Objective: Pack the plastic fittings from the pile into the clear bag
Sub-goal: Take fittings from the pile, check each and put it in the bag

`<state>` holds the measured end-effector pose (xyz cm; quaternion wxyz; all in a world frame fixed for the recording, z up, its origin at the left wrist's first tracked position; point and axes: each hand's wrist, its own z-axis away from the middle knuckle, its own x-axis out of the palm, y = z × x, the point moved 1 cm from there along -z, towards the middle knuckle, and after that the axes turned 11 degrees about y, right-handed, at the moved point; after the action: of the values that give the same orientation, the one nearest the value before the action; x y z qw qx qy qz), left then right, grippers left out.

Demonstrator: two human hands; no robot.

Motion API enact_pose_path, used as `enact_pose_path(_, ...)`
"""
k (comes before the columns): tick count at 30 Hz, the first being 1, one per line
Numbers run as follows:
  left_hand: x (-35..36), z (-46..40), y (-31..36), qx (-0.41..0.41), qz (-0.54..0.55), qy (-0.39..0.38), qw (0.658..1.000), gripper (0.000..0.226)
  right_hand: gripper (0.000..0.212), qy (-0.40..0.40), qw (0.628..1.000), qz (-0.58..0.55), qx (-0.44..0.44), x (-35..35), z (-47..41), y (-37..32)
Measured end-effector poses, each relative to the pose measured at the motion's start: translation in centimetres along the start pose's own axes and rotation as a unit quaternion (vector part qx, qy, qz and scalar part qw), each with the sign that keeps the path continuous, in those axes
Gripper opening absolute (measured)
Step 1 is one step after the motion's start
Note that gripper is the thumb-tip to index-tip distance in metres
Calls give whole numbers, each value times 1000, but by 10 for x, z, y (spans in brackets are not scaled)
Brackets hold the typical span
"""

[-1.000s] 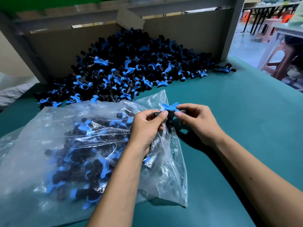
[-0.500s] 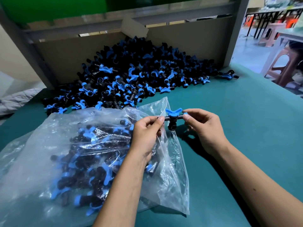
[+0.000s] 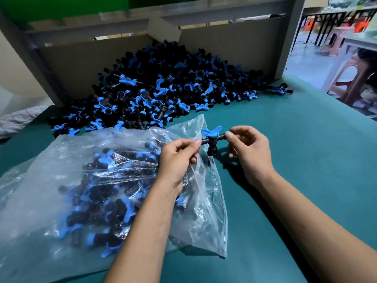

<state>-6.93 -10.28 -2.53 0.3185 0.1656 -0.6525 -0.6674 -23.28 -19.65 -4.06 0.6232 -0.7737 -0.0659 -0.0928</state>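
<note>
Fitting (image 3: 212,140) | farther from body than before | left hand (image 3: 177,158), right hand (image 3: 247,149) pinching ends

The clear bag (image 3: 61,190) runs off the left and bottom edges, its fittings (image 3: 98,201) smeared behind glare. The left hand (image 3: 175,160) covers part of the bag's mouth. A figure (image 3: 367,78), perhaps seated, is cut by the right edge.

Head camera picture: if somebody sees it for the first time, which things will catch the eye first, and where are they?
First comes the big pile of black and blue fittings at the back of the green table, against a cardboard wall. Next, the clear bag at front left, already holding many fittings. Beside its open edge, the left hand and right hand pinch one fitting by its two ends.
</note>
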Motion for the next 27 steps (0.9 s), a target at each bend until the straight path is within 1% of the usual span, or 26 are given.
enact_pose_path(2, -1, 1, 0, -1, 16, 27, 999, 7, 19, 1, 988, 119, -102, 3, 6, 0)
enact_pose_path(4, -1, 2, 1, 3, 29, 39, 999, 12, 20, -64, 967, 175, -175, 8, 14, -3)
enact_pose_path(6, -1, 3, 2, 5, 30, 31, 999, 17, 24, -132, 949, 193, -212, 12, 19, -5)
enact_pose_path(8, 1, 4, 2, 1, 4, 10, 1000, 20, 32, -145, 947, 190, -215, 13, 18, -6)
enact_pose_path(11, 4, 5, 3, -19, -52, -22, 998, 22, 36, -116, 961, 175, -183, 10, 14, -3)
enact_pose_path(12, 5, 5, 5, -31, -65, -31, 997, 26, 35, -106, 964, 175, -170, 9, 13, -2)
enact_pose_path(14, 8, 5, 13, -49, -103, -60, 992, 43, 30, -90, 970, 173, -145, 8, 9, 1)
enact_pose_path(16, 13, 2, 23, -65, -152, -84, 983, 56, 20, -85, 984, 126, -87, 8, 7, 2)
enact_pose_path(18, 18, -3, 36, -77, -204, -96, 971, 61, 3, -86, 996, 27, 5, 7, 6, 2)
enact_pose_path(19, 19, -7, 43, -77, -233, -107, 963, 60, 9, -85, 995, -23, 50, 6, 6, 1)
enact_pose_path(21, 18, -14, 58, -60, -306, -147, 939, 45, 20, -102, 983, -98, 114, 4, 4, -3)
enact_pose_path(24, 9, -22, 80, 4, -440, -187, 878, 18, 34, -133, 974, -121, 139, 2, 1, -6)
enact_pose_path(25, 7, -25, 85, 20, -461, -186, 867, 14, 37, -136, 973, -122, 143, 2, 1, -6)
enact_pose_path(27, 4, -30, 93, 41, -464, -169, 868, 12, 32, -148, 970, -119, 152, 3, 1, -6)
